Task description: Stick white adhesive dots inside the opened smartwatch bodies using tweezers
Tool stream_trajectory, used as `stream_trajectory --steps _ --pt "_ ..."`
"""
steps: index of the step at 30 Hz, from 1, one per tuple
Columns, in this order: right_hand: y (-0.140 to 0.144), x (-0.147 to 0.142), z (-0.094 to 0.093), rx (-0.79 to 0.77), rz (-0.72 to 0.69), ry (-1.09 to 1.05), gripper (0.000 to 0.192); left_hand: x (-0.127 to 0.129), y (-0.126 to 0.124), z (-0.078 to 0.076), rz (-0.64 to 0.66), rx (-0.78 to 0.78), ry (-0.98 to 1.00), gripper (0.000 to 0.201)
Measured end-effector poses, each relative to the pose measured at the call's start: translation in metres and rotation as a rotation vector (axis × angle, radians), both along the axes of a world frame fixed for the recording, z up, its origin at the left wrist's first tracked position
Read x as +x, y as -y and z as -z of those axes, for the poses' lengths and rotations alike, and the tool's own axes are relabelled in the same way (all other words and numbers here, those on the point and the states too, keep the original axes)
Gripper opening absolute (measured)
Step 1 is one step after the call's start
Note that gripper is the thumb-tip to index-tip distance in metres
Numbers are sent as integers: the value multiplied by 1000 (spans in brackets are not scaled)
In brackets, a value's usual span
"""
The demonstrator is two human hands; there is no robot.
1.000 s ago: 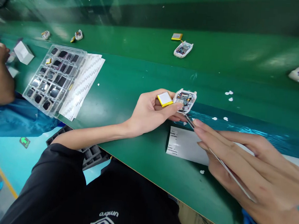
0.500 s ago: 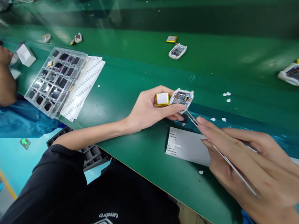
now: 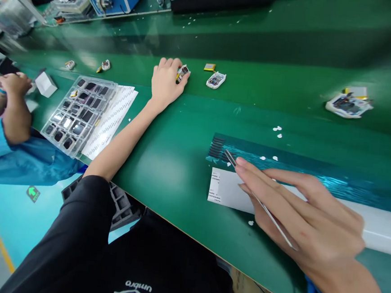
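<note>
My left hand [image 3: 165,82] is stretched out to the far strip of the green belt [image 3: 169,135], fingers around a small white device with an open circuit board and a yellow battery [image 3: 183,72]. Just to its right on the belt lie another open device [image 3: 216,80] and a loose yellow battery [image 3: 209,67]. My right hand [image 3: 298,213] is near the front edge and grips metal tweezers [image 3: 258,201]. Their tips point at a row of dark strips [image 3: 217,147] on a shiny blue film [image 3: 315,171], above a white sheet [image 3: 224,189].
A clear tray of dark square parts [image 3: 77,113] lies on white sheets [image 3: 111,115] at the left. A person in blue sleeves [image 3: 9,145] works at the far left. More open devices [image 3: 347,104] sit on the belt at the right. Small white dots [image 3: 277,128] are scattered mid-belt.
My left hand has carried the white device and its battery from beside the tweezers out to the far strip of the belt. My right hand stays near the film, tweezers now free of the device.
</note>
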State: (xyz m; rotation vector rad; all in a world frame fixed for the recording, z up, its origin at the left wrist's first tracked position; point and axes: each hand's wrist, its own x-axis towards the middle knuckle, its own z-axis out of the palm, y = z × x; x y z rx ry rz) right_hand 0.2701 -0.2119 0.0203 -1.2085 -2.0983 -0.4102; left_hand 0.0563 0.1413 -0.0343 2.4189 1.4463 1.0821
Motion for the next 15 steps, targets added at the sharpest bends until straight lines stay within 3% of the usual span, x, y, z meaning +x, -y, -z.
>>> stream_trajectory --steps 3,5,7,11,15 --pt "-1 -1 1 9 14 0 85 21 -9 6 286 66 -54 36" --pt "-1 0 0 8 15 5 86 37 -14 9 496 -25 -134 40" --pt "-2 0 -2 8 3 16 84 48 -18 9 619 -123 -192 38" --pt "-5 -1 -8 28 1 28 80 49 -8 -1 650 -178 -50 30" --pt "-5 -2 -8 57 -20 13 81 39 48 -22 614 -336 205 20"
